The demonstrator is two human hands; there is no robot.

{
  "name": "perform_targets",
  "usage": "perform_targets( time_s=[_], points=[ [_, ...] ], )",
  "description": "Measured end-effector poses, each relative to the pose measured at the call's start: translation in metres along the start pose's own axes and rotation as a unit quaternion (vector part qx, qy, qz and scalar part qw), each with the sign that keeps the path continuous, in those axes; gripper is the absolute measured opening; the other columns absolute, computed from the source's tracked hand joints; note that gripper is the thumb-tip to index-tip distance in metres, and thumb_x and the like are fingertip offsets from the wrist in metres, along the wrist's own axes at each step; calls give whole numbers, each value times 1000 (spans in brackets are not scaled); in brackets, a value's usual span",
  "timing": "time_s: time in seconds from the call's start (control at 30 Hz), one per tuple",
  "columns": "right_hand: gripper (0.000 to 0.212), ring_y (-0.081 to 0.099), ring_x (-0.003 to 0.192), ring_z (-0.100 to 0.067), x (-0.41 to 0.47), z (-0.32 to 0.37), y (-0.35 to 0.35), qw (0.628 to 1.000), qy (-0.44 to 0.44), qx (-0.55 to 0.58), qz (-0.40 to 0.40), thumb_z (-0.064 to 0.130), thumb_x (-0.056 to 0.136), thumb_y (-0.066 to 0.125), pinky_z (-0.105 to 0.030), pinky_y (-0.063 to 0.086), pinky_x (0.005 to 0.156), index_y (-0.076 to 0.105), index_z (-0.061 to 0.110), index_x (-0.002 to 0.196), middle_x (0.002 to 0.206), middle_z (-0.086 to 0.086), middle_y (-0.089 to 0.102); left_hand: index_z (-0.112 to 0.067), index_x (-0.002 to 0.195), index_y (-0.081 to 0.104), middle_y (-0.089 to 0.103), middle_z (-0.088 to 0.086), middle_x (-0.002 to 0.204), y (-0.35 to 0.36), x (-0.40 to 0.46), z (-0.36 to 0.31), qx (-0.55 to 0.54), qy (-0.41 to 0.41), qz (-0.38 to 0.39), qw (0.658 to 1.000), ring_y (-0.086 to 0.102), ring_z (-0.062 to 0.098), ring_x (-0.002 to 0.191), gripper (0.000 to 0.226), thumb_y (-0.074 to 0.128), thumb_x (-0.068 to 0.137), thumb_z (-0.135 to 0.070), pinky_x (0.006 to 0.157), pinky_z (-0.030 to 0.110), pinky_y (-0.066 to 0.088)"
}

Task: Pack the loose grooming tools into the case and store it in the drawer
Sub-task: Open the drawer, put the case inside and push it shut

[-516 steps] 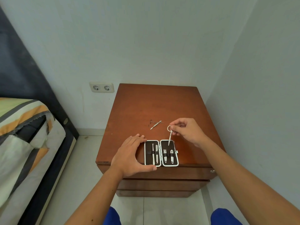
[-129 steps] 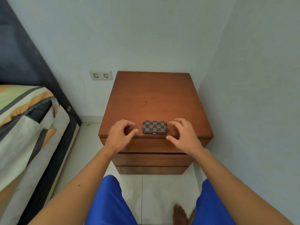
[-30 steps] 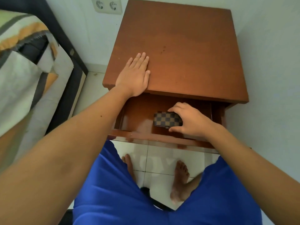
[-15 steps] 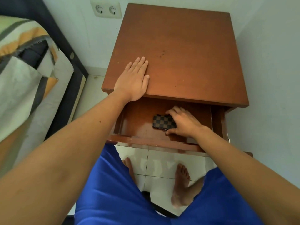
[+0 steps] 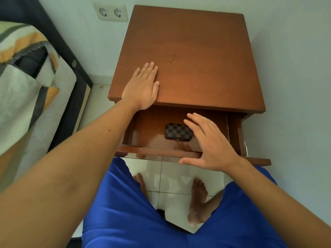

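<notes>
The case lies flat on the floor of the open drawer, near the middle and closed. Its cover shows a brown and dark checkered pattern with rounded corners, and a small metal clasp sits on the near edge. No loose tools are visible anywhere, so packing is judged complete.

The right hand hovers above the drawer, just right of the case, fingers spread and grip apart, holding nothing. Whether a fingertip touches the case cannot be told. The left hand rests flat on the front left corner of the table, palm down, grip open and empty, bracing the unit.

The step in hand is storage: the case is placed and only the closing of the drawer is left. The next move calls for clearing the right hand from the drawer, setting it against the front panel, and pushing straight inward while the left hand steadies the table. Fingers must stay clear of the gap under the tabletop.
</notes>
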State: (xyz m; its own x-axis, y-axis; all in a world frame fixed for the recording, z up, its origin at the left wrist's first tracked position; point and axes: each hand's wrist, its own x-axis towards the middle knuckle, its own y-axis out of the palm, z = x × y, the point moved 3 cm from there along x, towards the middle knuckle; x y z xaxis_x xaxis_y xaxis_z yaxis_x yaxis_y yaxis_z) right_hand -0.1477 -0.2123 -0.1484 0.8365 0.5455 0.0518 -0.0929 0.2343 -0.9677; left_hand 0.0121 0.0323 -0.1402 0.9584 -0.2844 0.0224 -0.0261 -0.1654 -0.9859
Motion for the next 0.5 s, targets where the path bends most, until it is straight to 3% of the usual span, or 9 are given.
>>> perform_targets(
  time_s=[0.17, 0.33, 0.5],
  points=[
    [122, 10, 163, -26, 19, -9, -7, 995, 4, -81, -49, 92, 81, 49, -51, 16, 131, 26, 5, 163, 174, -13, 20, -14, 167, 15, 10, 5, 175, 1, 1, 2, -3, 1, 1, 1000, 4, 19, 161, 62, 15, 112, -43, 131, 37, 1],
    [121, 11, 163, -27, 46, -30, -9, 985, 33, -160, -48, 96, 81, 34, -54, 12, 129, 23, 10, 165, 174, -9, 21, -13, 167, 12, 7, 5, 175, 1, 2, 1, 6, 8, 9, 1000, 2, 19, 162, 63, 13, 112, -43, 131, 39, 2],
    [100, 26, 159, -31, 58, -42, 1, 979, 54, -181, -78, 87, 92, 34, -51, 23, 128, 37, 15, 161, 169, -8, 35, -10, 167, 7, 3, 7, 175, 4, 3, 1, 17, 12, 12, 1000, 0, 20, 162, 63, 10, 112, -41, 131, 40, 2]
  ],
)
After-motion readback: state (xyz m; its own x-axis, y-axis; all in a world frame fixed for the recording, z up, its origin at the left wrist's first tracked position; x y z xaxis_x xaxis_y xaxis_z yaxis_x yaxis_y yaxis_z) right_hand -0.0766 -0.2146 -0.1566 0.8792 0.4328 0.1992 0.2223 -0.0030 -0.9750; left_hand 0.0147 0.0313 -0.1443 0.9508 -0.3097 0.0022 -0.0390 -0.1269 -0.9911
